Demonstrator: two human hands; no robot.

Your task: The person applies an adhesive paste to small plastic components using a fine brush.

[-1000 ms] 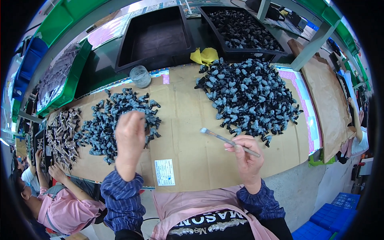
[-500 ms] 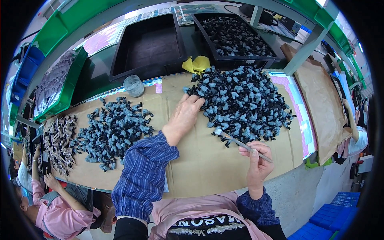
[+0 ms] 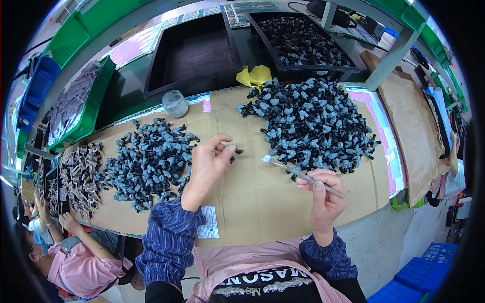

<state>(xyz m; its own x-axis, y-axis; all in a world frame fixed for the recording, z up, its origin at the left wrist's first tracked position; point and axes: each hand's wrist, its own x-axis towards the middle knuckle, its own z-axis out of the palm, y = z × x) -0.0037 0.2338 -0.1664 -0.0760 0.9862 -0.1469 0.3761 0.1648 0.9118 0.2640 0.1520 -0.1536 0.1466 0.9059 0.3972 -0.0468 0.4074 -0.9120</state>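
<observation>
Between the two piles, my left hand is closed, pinching one small black-and-grey figure part whose black ends stick out past the fingertips. My right hand grips a thin paintbrush. Its pale bristle tip points left, toward the held part, and stays apart from it. A large pile of grey-and-black figure parts lies just beyond the brush. To the left of my left hand spreads a smaller pile of similar parts. Cardboard lies under both piles and my hands.
A clear cup and yellow cloth sit at the far edge. Behind stand a black tray and a parts-filled black tray. Brownish parts lie far left, near a pink-sleeved co-worker. Brown paper hangs right.
My left hand has come away from the large pile, moving left and toward me with a small part in its fingers. My right hand still holds the brush, nearly in place.
</observation>
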